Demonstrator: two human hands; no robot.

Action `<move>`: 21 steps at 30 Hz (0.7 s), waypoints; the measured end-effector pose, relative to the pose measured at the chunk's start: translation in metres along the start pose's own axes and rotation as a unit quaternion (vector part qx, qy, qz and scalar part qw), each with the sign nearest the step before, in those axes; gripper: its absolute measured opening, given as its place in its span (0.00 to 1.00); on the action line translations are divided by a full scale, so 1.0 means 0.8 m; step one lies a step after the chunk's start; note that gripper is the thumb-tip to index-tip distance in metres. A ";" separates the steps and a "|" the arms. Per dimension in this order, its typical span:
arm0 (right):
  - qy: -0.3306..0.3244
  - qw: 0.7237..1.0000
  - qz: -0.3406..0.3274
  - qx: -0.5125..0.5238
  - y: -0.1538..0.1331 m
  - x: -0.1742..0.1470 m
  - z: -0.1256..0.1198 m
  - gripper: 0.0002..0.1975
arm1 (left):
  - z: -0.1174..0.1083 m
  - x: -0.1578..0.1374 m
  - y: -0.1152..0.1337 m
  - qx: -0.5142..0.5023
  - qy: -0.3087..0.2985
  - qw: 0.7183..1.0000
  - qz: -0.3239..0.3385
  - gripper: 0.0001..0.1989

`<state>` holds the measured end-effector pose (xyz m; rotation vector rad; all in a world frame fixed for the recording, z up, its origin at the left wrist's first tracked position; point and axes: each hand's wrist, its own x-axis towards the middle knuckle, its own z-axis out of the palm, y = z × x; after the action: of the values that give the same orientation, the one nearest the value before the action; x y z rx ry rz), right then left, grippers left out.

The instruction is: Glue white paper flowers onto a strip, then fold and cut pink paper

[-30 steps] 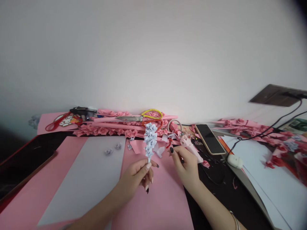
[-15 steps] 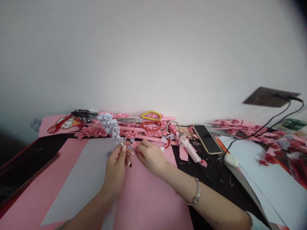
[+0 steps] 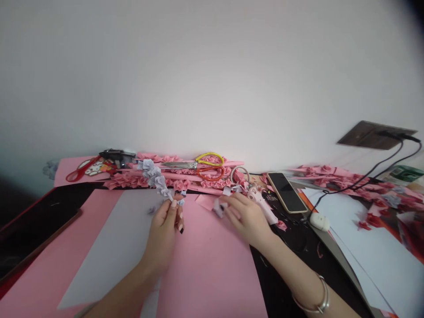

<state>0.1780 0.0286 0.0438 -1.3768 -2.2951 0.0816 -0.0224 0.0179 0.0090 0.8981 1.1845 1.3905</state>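
Observation:
In the head view, my left hand (image 3: 165,221) pinches the lower stem of a pale lavender paper flower spray (image 3: 155,176), which slants up and away to the left. Folded blossoms crowd along its upper length. My right hand (image 3: 247,216) is over the right part of the pink sheet (image 3: 212,256), fingers bent and slightly blurred, with its fingertips on a small pale paper piece (image 3: 217,207). Beside that lies a small pink paper piece (image 3: 205,202). A few loose lavender bits (image 3: 152,209) are near my left fingers.
Scissors (image 3: 185,165) with yellow and red handles rest on pink paper flower stems (image 3: 126,182) along the wall. A pink glue gun-like tool (image 3: 263,206), phone (image 3: 287,193) and white earbud case (image 3: 319,221) lie to the right. Cables run from a wall socket (image 3: 374,134).
My right hand has moved right, away from my left hand, to the small pale paper piece. My left hand still holds the lavender spray in nearly the same place.

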 end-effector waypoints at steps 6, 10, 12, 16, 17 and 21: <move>0.136 0.966 0.206 -0.081 0.076 -0.034 -0.025 0.12 | 0.001 -0.001 -0.004 0.018 -0.016 1.000 -0.003 0.13; 0.079 0.953 0.282 -0.074 0.106 -0.046 -0.022 0.23 | 0.004 -0.004 -0.002 0.065 -0.052 0.997 -0.010 0.13; 0.054 0.950 0.303 -0.054 0.108 -0.048 -0.017 0.24 | 0.006 -0.005 -0.002 0.089 -0.079 0.993 -0.009 0.11; 0.023 0.949 0.313 -0.029 0.103 -0.049 -0.007 0.20 | 0.008 -0.007 -0.002 0.122 -0.140 0.983 -0.014 0.09; 0.025 0.948 0.316 -0.032 0.101 -0.049 -0.007 0.19 | 0.008 -0.008 -0.003 0.123 -0.151 0.981 -0.015 0.08; 0.083 0.939 0.332 -0.041 0.095 -0.048 -0.011 0.16 | 0.009 -0.010 -0.003 0.130 -0.165 0.978 -0.016 0.09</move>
<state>0.2592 0.0323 0.0164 -2.0606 -1.6265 0.0763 -0.0135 0.0113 0.0089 1.2365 1.1312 1.0236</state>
